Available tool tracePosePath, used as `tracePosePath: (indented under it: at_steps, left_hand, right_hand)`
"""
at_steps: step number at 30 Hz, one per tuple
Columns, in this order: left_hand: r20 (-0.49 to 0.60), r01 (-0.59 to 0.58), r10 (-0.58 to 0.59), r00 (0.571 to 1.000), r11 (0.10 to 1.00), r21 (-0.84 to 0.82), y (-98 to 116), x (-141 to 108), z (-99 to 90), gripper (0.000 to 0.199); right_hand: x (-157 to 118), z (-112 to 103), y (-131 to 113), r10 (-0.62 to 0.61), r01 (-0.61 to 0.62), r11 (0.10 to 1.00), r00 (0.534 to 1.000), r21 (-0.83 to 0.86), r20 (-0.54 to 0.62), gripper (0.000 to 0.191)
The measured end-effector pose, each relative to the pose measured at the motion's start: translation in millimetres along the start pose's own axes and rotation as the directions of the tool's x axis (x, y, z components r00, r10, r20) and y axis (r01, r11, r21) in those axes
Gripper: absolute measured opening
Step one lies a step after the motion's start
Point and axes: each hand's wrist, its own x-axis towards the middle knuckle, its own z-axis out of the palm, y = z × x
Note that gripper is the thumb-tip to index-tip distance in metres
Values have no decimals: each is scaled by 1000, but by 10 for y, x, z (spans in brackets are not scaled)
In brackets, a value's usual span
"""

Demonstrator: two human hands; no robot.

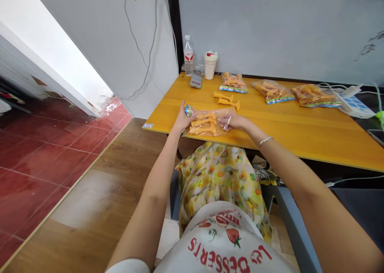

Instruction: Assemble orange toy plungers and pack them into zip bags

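My left hand (183, 117) grips the end of a clear plastic bag (204, 123) near its colourful printed strip, at the table's front edge. The bag holds several orange plastic pieces with flared ends. My right hand (233, 121) pinches the bag's other end. Two loose orange pieces (226, 101) lie just beyond the bag on the yellow wooden table (300, 133). Farther back lie three sealed bags of similar orange pieces (233, 83) (273, 91) (315, 96).
A water bottle (188, 56), a white lidded cup (210, 65) and a small flat packet (196, 81) stand at the table's back left. A white power strip (354, 105) with cables sits at the right end. Wall meets the table's back edge; the floor lies left.
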Motion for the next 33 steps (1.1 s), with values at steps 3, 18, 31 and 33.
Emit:
tracePosePath:
  at_steps: [3, 18, 31, 33]
  left_hand:
    - [18, -11, 11, 1000, 1000, -5, 12, -14, 23, 119]
    - [-67, -7, 5, 998, 1000, -26, -1, -8, 52, 99]
    - [-10, -33, 33, 999, 997, 64, -61, 61, -4, 107]
    - [-14, -27, 28, 1000, 997, 70, -65, 65, -8, 107]
  right_hand:
    - [133, -354, 16, 96, -129, 954, 987, -269, -131, 16]
    - [344, -359, -86, -123, -123, 700, 949, -703, -289, 46]
    - [-464, -549, 359, 165, 258, 690, 854, 677, -493, 24]
    - [-534, -361, 324, 166, 242, 587, 898, 772, -407, 28]
